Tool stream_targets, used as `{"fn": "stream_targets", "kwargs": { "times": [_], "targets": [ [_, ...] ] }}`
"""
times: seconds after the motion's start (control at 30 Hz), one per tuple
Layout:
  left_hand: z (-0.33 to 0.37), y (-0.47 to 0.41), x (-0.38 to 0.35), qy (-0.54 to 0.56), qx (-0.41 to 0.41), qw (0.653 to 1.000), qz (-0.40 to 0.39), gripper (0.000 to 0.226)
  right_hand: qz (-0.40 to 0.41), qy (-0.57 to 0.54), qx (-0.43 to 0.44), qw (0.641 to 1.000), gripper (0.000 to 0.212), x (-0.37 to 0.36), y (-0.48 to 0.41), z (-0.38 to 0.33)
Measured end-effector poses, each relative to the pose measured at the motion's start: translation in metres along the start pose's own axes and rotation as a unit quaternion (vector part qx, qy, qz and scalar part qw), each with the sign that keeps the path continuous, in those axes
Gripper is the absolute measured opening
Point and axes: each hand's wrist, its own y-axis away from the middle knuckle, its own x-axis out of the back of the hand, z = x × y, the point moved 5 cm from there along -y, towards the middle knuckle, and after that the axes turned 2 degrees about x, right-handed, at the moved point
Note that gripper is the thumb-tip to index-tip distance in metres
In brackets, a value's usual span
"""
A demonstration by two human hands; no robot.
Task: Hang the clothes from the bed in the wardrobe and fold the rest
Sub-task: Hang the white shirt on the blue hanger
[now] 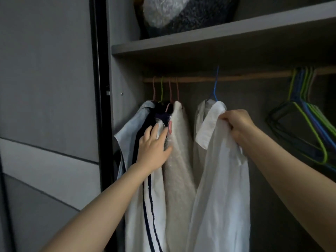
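Head view: a tug from the right hand [236, 126] could slide the shirt [221, 188] off its blue hanger [215, 88], or unhook the hanger from the rail [254, 77]. Its fingers [226, 118] are curled, pinching the shirt's shoulder just below the collar. The left hand [152, 146] presses flat, straight-fingered, on the hung clothes [178, 160] beside the shirt and grips nothing.

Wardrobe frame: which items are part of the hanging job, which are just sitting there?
In play: white shirt on blue hanger, gripped by right hand; hung clothes, pressed by left hand; rail.
Idle: spare hangers at right; fluffy item on top shelf.
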Motion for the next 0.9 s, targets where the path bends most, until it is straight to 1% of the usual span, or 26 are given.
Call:
{"fn": "stream_targets", "kwargs": {
  "times": [0.07,0.1,0.17,0.23,0.33,0.43,0.47,0.53,0.6,0.67,0.7,0.77,0.8,0.83,0.87,0.9],
  "targets": [
    [-0.003,-0.019,0.000,0.015,-0.036,0.999,0.001,0.064,0.024,0.011,0.008,1.000,0.007,-0.017,-0.014,-0.010],
    [-0.002,-0.026,0.001,0.023,-0.049,0.999,-0.003,0.064,0.032,0.019,0.011,0.999,0.012,-0.024,-0.020,-0.014],
    [-0.006,-0.042,0.002,0.045,-0.066,0.997,-0.005,0.064,0.048,0.039,0.009,0.998,0.031,-0.042,-0.030,-0.018],
    [-0.006,-0.053,0.005,0.060,-0.082,0.995,-0.003,0.063,0.057,0.066,0.010,0.996,0.037,-0.056,-0.038,-0.022],
    [-0.006,-0.060,0.003,0.088,-0.103,0.991,-0.023,0.059,0.037,0.120,0.010,0.992,0.036,-0.078,-0.048,-0.023],
    [-0.011,-0.059,-0.003,0.115,-0.115,0.986,-0.036,0.050,0.030,0.144,-0.022,0.989,0.021,-0.095,-0.051,-0.012],
    [-0.013,-0.057,-0.005,0.118,-0.117,0.986,-0.034,0.046,0.023,0.167,-0.018,0.986,0.022,-0.100,-0.051,-0.007],
    [-0.016,-0.053,-0.008,0.121,-0.115,0.985,-0.036,0.043,0.002,0.201,-0.009,0.980,0.042,-0.106,-0.050,0.003],
    [-0.019,-0.050,-0.008,0.115,-0.109,0.987,-0.035,0.049,-0.015,0.218,-0.008,0.976,0.051,-0.108,-0.046,0.010],
    [-0.018,-0.050,-0.003,0.122,-0.100,0.987,-0.010,0.053,-0.039,0.239,0.010,0.970,0.047,-0.106,-0.041,0.009],
    [-0.016,-0.050,0.001,0.127,-0.095,0.987,0.013,0.052,-0.045,0.250,0.022,0.967,0.040,-0.101,-0.039,0.005],
    [-0.008,-0.049,0.009,0.124,-0.095,0.986,0.057,0.051,-0.028,0.275,0.055,0.959,0.029,-0.082,-0.040,-0.005],
    [-0.002,-0.047,0.011,0.121,-0.103,0.985,0.070,0.052,-0.014,0.301,0.079,0.950,0.028,-0.067,-0.039,-0.011],
    [0.010,-0.045,0.012,0.123,-0.115,0.982,0.083,0.052,0.005,0.347,0.103,0.932,0.028,-0.048,-0.037,-0.019],
    [0.020,-0.043,0.013,0.125,-0.127,0.979,0.098,0.051,0.030,0.415,0.122,0.901,0.029,-0.030,-0.035,-0.025],
    [0.032,-0.039,0.015,0.130,-0.142,0.975,0.114,0.049,0.068,0.490,0.135,0.859,0.029,-0.008,-0.034,-0.030]
  ]
}}
